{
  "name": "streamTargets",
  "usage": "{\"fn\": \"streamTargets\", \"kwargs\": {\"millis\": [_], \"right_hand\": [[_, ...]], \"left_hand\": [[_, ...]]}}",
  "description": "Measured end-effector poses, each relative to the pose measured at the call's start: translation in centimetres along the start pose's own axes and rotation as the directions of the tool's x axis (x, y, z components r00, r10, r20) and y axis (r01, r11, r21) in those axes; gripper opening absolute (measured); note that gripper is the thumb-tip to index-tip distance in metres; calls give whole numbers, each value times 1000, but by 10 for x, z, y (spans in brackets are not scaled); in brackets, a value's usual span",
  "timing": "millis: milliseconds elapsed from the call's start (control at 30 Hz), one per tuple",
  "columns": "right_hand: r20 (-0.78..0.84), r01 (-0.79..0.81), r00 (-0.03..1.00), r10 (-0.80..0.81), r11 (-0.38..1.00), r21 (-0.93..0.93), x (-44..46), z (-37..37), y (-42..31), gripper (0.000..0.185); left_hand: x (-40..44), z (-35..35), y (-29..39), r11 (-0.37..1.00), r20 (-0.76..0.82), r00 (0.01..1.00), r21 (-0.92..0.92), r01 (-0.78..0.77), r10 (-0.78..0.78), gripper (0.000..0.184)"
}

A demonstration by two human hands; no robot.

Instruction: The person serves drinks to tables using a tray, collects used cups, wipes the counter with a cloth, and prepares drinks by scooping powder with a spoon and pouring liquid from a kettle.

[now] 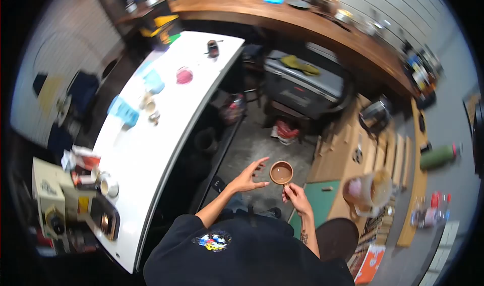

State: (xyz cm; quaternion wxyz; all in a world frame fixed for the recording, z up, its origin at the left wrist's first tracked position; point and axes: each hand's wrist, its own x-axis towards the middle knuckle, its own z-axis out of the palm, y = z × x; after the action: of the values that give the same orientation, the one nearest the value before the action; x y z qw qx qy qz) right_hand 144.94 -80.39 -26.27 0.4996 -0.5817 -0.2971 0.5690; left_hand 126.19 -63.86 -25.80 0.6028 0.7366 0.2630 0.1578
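Observation:
A brown cup with a round rim is held up in front of my body, over the grey floor. My right hand grips it by the handle, at the side toward me. Some light liquid or a reflection shows inside; I cannot tell which. Just left of the cup, my left hand is open, thumb and fingers spread and apart from it.
To the left runs a white counter bearing blue containers, a pink item and a cream machine. Ahead stands a grey cooler below a wooden shelf. At right are a clear pitcher and a kettle.

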Motion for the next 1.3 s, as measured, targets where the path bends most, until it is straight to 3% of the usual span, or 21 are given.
{"fn": "streamTargets", "kwargs": {"millis": [100,167,233,267,367,567,667,767,900,967,1033,1167,1233,1300], "right_hand": [[263,67,964,-39,993,-99,64,67,-40,25],[370,76,929,-14,985,-153,104,121,-59,26],[527,80,850,11,986,-149,133,176,-75,27],[585,74,810,41,983,-171,148,201,-80,28],[683,16,712,162,969,-247,182,276,-92,29],[836,195,479,266,897,-397,228,377,-81,34],[899,28,325,293,947,-319,238,415,-71,36],[871,20,290,398,907,-421,245,441,-65,36],[884,95,214,417,891,-444,250,465,-65,36],[871,63,224,438,885,-461,251,476,-66,35],[872,66,194,450,880,-469,254,483,-64,34],[874,31,168,455,884,-466,258,493,-60,33],[874,36,192,446,887,-460,260,497,-57,33],[873,23,201,444,889,-457,258,499,-58,33]], "left_hand": [[-32,-77,19,993,-209,975,95,-64,82,91],[-51,-128,15,995,-285,957,94,-29,54,94],[-79,-166,8,975,-391,905,201,-95,168,95],[-93,-183,8,977,-466,873,209,-48,143,95],[-138,-227,-5,972,-671,741,194,136,30,94],[-212,-261,-7,949,-883,440,-17,314,-162,97],[-233,-261,-25,953,-954,284,-2,303,-92,99],[-247,-255,-40,975,-987,122,-83,206,-109,95],[-267,-247,-46,970,-995,-28,-96,225,-92,89],[-279,-244,-44,976,-974,-148,-187,108,-170,82],[-293,-242,-58,980,-941,-308,-175,95,-138,67],[-324,-255,-57,952,-832,-553,-140,273,36,58],[-339,-268,-66,900,-776,-602,-108,422,189,61],[-354,-288,-65,885,-806,-565,-120,449,177,66]]}}
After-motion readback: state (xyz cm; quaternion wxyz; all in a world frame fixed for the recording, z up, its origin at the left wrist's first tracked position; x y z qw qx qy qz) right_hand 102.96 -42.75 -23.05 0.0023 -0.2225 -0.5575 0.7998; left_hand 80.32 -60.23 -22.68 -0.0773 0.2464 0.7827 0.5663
